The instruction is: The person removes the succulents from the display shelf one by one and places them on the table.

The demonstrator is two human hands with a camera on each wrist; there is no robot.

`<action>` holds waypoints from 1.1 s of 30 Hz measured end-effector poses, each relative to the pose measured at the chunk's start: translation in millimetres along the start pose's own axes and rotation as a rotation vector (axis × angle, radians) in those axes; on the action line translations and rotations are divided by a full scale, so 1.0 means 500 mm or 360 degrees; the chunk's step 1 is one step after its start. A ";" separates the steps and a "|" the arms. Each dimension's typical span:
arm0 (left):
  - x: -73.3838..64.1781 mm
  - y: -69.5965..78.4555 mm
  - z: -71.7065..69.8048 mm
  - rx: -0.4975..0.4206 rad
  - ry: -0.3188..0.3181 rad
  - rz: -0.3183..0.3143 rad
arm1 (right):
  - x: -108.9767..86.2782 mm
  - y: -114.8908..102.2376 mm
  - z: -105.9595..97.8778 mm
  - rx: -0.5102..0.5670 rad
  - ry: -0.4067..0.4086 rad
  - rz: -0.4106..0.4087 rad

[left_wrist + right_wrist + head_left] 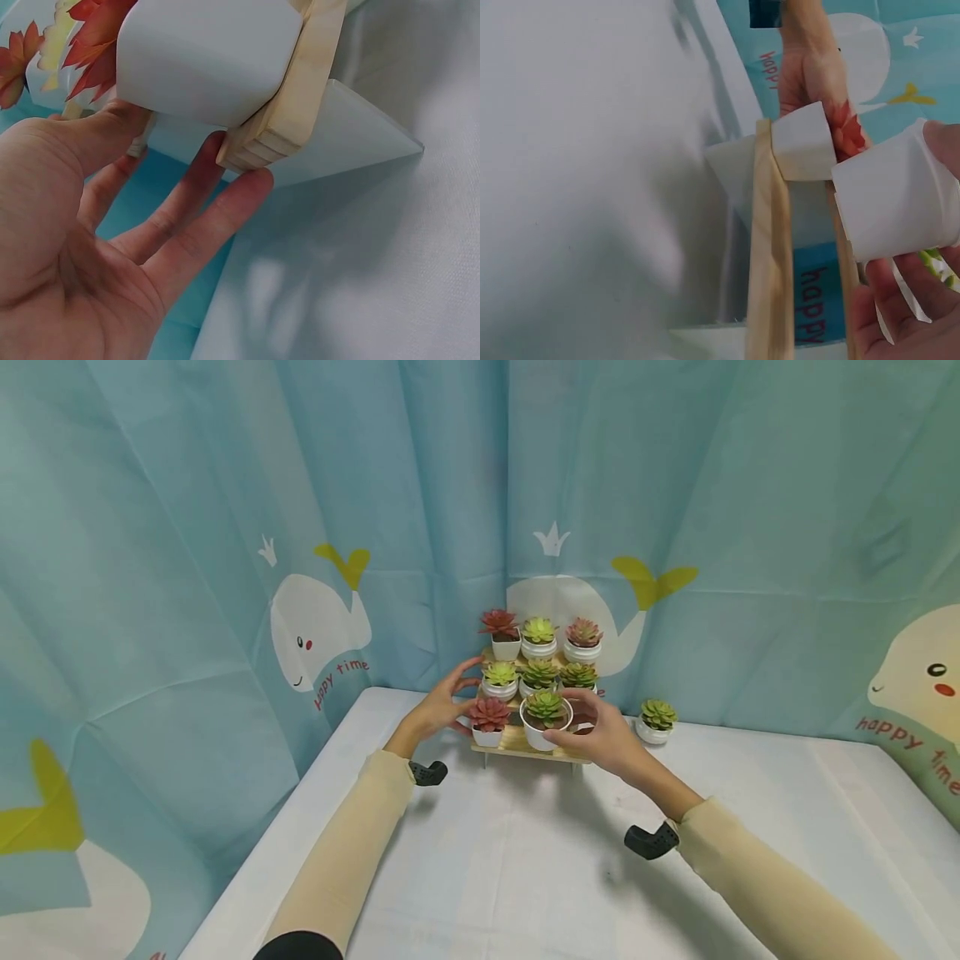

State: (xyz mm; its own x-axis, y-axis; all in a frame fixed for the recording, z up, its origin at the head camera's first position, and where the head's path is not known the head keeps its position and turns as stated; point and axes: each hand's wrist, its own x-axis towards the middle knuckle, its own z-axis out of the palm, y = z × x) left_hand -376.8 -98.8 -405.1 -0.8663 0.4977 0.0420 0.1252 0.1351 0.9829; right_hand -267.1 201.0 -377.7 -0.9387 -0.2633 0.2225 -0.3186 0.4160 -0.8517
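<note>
My right hand (603, 737) pinches the rim of a round white pot holding a green artificial succulent (544, 708). In the right wrist view that white pot (891, 199) is tilted above the front board, with a gap between them. My left hand (433, 710) is at the left end of a tiered wooden stand (517, 743). The left wrist view shows its fingers extended, fingertips right at the end of the board (289, 112), and its thumb beside a white pot (210, 64). That pot holds a red succulent (489, 713) on the lowest tier's left.
Several potted succulents fill the two upper tiers, including a dark red one (500, 625) and a pink one (583, 632). Another green succulent (658, 716) stands on the white tabletop (480, 860) right of the stand. A blue whale-print curtain (435, 485) hangs close behind.
</note>
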 end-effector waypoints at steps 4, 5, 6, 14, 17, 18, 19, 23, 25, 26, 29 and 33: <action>0.001 -0.001 0.000 0.0006 0.0002 -0.0007 | -0.005 -0.005 -0.012 -0.0029 0.0014 0.0013; 0.002 -0.001 -0.001 0.0007 0.0002 -0.0010 | -0.006 -0.005 -0.014 -0.0048 0.0013 0.0013; 0.002 0.000 -0.001 0.0010 0.0003 -0.0013 | -0.008 -0.006 -0.016 -0.0061 0.0010 0.0015; 0.003 0.002 -0.003 -0.0010 -0.0002 -0.0030 | -0.023 0.002 -0.038 -0.0118 -0.0004 0.0009; 0.003 0.002 -0.002 -0.0003 -0.0006 -0.0030 | -0.032 0.005 -0.052 -0.0137 -0.0008 -0.0005; 0.002 0.002 -0.002 0.0001 -0.0006 -0.0030 | -0.036 0.006 -0.057 -0.0147 -0.0009 -0.0010; 0.002 0.002 -0.001 0.0004 -0.0005 -0.0032 | -0.040 0.007 -0.063 -0.0159 -0.0008 -0.0016; 0.000 0.002 -0.002 0.0008 -0.0001 -0.0039 | -0.055 0.009 -0.088 -0.0217 0.0008 -0.0037; 0.000 0.002 -0.003 0.0009 0.0001 -0.0039 | -0.062 0.009 -0.102 -0.0248 0.0025 -0.0042; 0.000 0.002 -0.003 0.0009 -0.0002 -0.0037 | -0.066 0.010 -0.109 -0.0257 0.0034 -0.0038; 0.001 0.001 -0.004 0.0008 -0.0007 -0.0032 | -0.078 0.011 -0.133 -0.0285 0.0063 -0.0013; 0.003 0.001 -0.004 0.0003 -0.0016 -0.0027 | -0.097 0.015 -0.166 -0.0308 0.0104 0.0028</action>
State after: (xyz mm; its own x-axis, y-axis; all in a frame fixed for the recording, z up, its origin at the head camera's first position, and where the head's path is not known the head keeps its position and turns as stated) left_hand -378.9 -99.5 -404.2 -0.8635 0.5039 0.0233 0.1113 0.1453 0.9831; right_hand -235.2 289.2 -355.7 -0.9488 -0.2002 0.2442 -0.3156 0.5812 -0.7500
